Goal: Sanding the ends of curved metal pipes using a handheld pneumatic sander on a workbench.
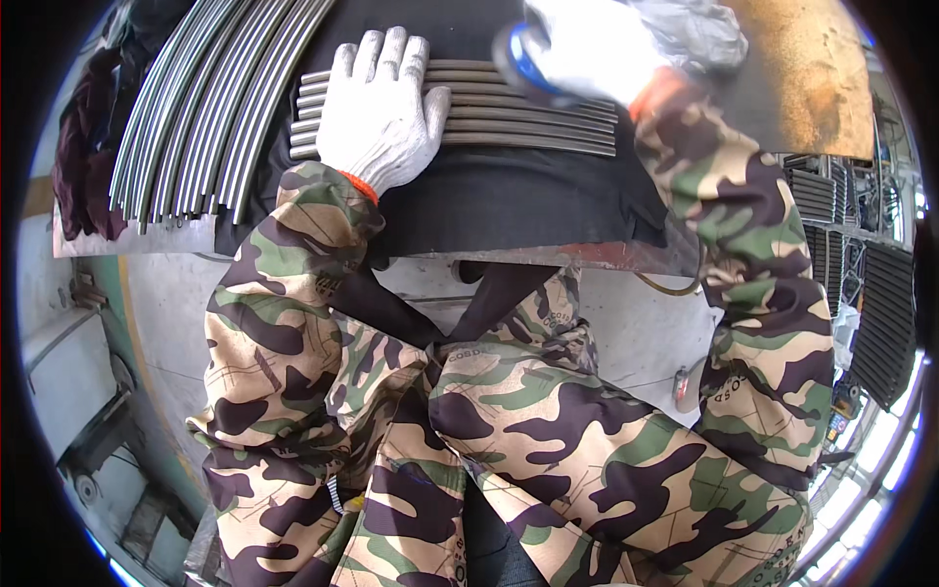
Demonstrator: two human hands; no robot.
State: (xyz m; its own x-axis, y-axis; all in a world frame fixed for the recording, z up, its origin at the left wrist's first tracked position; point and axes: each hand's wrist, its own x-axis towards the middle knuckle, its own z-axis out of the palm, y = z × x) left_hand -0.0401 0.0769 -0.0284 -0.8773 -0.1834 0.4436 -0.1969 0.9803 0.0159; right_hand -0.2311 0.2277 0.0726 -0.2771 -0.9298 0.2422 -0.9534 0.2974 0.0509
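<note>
Left hand [383, 115] lies open across metal rods [533, 119] behind the table's near edge [626, 256]; right hand [595, 47] grips a blurred blue object [525, 61].

A pale-grey floor [636, 338] is spreading below the broad metal-edged desk [646, 257], a yellow-and-green painted stripe [125, 303] running near its left corner; beyond its right edge, grey metal racks [861, 232] are standing and bright window panes [866, 452] are shining.

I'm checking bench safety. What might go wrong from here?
The metal rods might roll on the black cloth if the left hand, flat across them, eases off.

The blurred blue-edged object at the right hand could knock the left hand if it strays.
</note>
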